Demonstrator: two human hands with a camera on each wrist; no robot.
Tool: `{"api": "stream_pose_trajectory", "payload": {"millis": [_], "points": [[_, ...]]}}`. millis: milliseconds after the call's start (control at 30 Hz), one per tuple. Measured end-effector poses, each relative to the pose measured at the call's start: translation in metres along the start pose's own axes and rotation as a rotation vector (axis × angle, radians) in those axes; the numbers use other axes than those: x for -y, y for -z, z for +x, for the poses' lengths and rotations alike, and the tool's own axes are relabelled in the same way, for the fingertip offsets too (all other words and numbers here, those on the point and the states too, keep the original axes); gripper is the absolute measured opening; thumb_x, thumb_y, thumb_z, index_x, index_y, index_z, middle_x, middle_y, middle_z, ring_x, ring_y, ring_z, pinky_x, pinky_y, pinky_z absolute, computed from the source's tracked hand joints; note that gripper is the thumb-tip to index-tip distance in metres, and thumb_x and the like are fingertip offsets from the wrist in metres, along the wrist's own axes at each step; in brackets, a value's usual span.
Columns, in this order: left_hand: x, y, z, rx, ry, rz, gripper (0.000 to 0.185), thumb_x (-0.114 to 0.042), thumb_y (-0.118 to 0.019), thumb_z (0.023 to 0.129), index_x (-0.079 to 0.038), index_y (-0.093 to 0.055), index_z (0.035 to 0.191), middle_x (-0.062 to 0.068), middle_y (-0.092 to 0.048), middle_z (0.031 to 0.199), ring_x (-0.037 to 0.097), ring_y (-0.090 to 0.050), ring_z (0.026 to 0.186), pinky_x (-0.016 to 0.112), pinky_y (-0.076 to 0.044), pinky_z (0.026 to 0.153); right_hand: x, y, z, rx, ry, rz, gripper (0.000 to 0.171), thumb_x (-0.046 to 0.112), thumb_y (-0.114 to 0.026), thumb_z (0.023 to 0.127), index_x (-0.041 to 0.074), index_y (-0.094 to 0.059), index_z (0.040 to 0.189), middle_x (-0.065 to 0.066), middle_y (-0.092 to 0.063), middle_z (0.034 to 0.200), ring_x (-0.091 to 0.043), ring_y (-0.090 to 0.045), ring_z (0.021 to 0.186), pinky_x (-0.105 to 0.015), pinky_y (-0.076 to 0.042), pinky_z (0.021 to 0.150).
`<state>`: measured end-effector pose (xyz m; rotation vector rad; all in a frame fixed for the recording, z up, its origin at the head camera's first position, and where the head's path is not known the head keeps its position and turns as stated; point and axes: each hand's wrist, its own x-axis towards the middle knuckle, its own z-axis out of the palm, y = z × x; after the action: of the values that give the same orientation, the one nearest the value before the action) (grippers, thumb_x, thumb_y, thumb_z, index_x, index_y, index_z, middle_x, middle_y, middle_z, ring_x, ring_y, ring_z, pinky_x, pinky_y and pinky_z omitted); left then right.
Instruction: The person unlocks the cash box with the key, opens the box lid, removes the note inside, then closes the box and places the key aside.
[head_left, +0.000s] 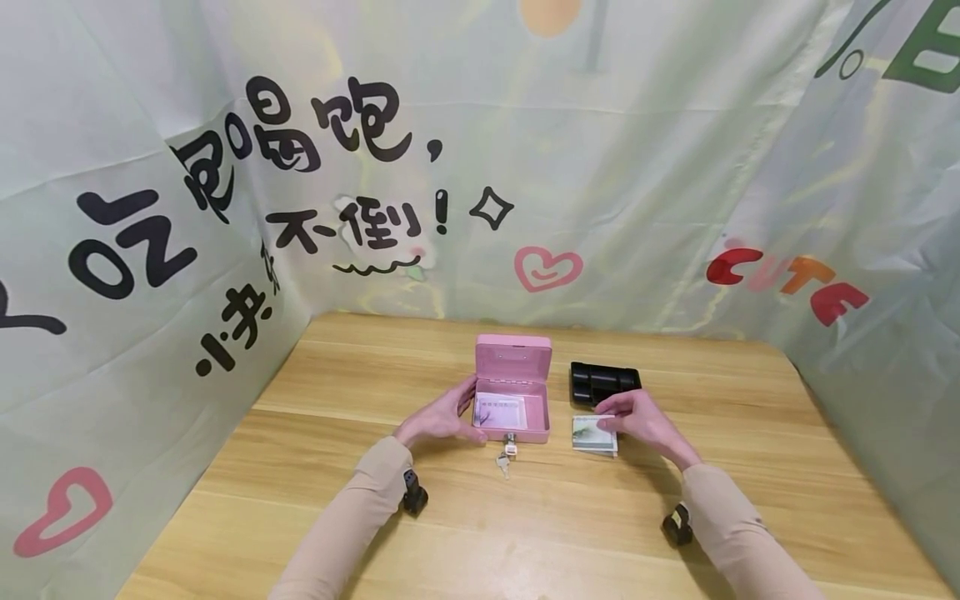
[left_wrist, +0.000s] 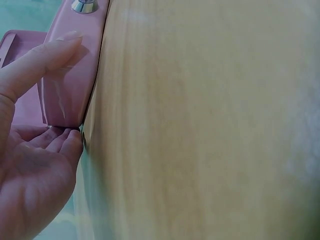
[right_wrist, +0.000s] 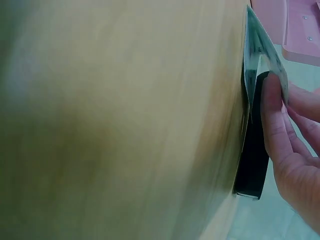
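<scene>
Reaching over the wooden worktop (head_left: 495,550), we had both arms out in tan sleeves (head_left: 742,533), with a small black device (head_left: 678,527) at each wrist. Just in front of the pink box (head_left: 537,412), small keys (head_left: 503,463) showed below the lock (left_wrist: 84,6) on its front. Our left hand (head_left: 444,417) was at the box's near left corner, its grip clamped round it, thumb on the front and fingers against the side. To the right of the box, our right hand (head_left: 641,419) had its grip together on the paper notes (head_left: 588,433), pinching the upper leaf by its edge while a lower leaf lay below, apart from it. Inside the open box we saw a purplish note (head_left: 501,410) lying flat. Beyond the paper notes sat a black tray (head_left: 603,382) with compartments, and the box's lid (head_left: 513,360) stood raised. Farthest off, we faced pale printed cloth (head_left: 637,183) with black lettering (head_left: 367,121) and a pink heart (head_left: 548,269).
</scene>
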<state>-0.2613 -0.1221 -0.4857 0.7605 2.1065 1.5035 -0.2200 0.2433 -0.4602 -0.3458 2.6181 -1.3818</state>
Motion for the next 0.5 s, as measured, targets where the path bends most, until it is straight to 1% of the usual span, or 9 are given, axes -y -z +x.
{"api": "stream_pose_trajectory", "payload": {"millis": [167, 333, 500], "points": [[0.0010, 0.0001, 0.0001, -0.003, -0.002, 0.014, 0.117, 0.004, -0.080, 0.075, 0.000, 0.000, 0.161, 0.020, -0.008, 0.170, 0.037, -0.013, 0.157, 0.048, -0.013, 0.132, -0.0012, -0.0012, 0.0035, -0.031, 0.019, -0.086, 0.020, 0.002, -0.077, 0.083, -0.008, -0.073, 0.100, -0.017, -0.075, 0.089, -0.004, -0.059, 0.073, -0.015, -0.050, 0.063], [0.0015, 0.0003, 0.0002, -0.002, 0.010, 0.012, 0.117, 0.005, -0.080, 0.076, 0.001, 0.001, 0.160, 0.020, -0.006, 0.170, 0.037, -0.012, 0.157, 0.048, -0.012, 0.132, -0.0040, -0.0026, 0.0064, -0.047, 0.051, -0.176, 0.016, 0.004, -0.078, 0.082, -0.004, -0.076, 0.095, -0.014, -0.077, 0.087, -0.003, -0.061, 0.074, -0.015, -0.050, 0.066], [0.0011, 0.0005, 0.0001, -0.003, 0.010, 0.017, 0.117, 0.004, -0.080, 0.075, 0.001, 0.001, 0.160, 0.020, -0.006, 0.170, 0.037, -0.012, 0.157, 0.048, -0.012, 0.132, -0.0034, -0.0027, 0.0072, -0.038, 0.051, -0.187, 0.015, 0.004, -0.077, 0.082, -0.004, -0.076, 0.095, -0.014, -0.077, 0.087, -0.007, -0.062, 0.075, -0.016, -0.051, 0.066]]}}
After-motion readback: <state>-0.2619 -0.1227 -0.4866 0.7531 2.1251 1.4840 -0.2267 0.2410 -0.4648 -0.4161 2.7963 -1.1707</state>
